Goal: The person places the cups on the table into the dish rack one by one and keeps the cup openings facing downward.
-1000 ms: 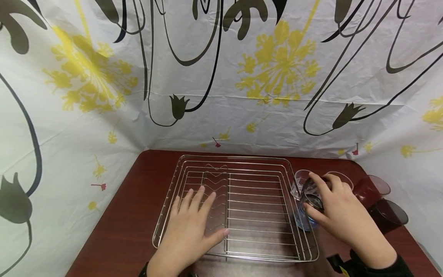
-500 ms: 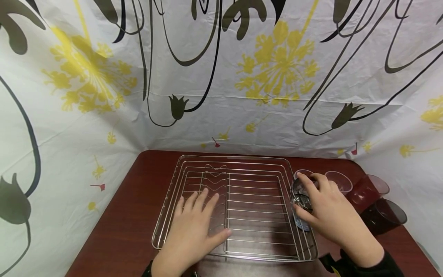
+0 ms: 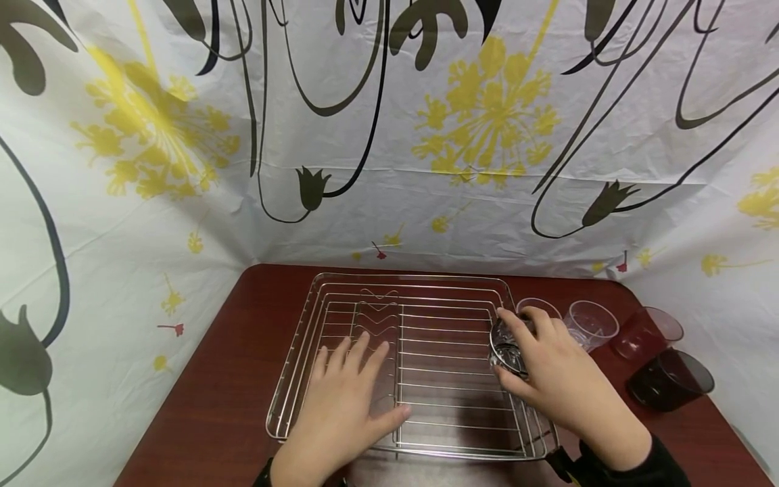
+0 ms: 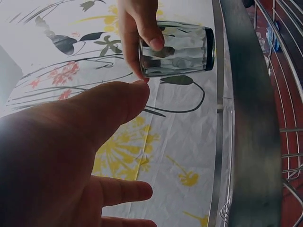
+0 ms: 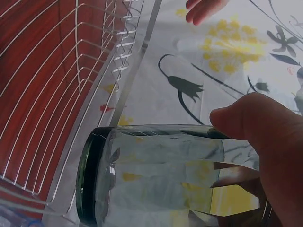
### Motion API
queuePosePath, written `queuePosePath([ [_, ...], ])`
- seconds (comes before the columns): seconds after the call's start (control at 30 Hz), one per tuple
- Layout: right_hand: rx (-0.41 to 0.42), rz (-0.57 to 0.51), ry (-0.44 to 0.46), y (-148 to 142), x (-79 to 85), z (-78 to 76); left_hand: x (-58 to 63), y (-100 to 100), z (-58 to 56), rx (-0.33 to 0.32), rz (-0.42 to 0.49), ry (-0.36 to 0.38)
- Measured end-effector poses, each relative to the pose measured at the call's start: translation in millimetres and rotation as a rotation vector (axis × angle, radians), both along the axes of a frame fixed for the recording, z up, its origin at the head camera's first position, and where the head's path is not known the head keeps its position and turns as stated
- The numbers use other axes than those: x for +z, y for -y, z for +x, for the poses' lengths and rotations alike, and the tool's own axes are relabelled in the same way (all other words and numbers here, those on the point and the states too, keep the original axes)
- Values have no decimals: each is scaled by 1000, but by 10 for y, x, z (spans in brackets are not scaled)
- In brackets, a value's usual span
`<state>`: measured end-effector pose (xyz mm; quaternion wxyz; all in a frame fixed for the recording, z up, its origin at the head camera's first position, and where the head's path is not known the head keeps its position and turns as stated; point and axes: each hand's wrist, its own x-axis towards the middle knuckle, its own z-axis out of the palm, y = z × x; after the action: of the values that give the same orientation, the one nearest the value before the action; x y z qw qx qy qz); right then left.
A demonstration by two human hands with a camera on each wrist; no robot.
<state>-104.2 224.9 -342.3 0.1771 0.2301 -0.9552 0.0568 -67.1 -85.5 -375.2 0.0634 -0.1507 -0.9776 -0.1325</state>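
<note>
My right hand (image 3: 562, 379) holds a clear, faintly green-grey drinking glass (image 3: 505, 346) near its rim, above the right side of the wire dish rack (image 3: 414, 276). The right wrist view shows the glass (image 5: 156, 175) from the side, with its thick dark base and the thumb against the rim end. In the left wrist view the same glass (image 4: 182, 49) is held upright over the rack, its base pointing toward the wires. Over the left part of the rack my left hand (image 3: 341, 412) is spread with straight fingers, holding nothing.
Right of the rack stand a clear glass (image 3: 592, 325), a red glass (image 3: 648, 333) and a dark glass (image 3: 672, 380). Another clear glass (image 3: 539, 308) is partly hidden behind my right hand. The dark red table (image 3: 201, 379) ends at a patterned curtain (image 3: 426, 237).
My right hand has carried the glass leftward, from over the glasses beside the rack to over its right side. The left hand has shifted only slightly right.
</note>
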Motion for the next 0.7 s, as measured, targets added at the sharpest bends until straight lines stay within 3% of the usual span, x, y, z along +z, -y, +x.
queuePosePath([
  [0.7,73,-8,8,283,-41,60,-27,-78,-8,-43,-18,11],
])
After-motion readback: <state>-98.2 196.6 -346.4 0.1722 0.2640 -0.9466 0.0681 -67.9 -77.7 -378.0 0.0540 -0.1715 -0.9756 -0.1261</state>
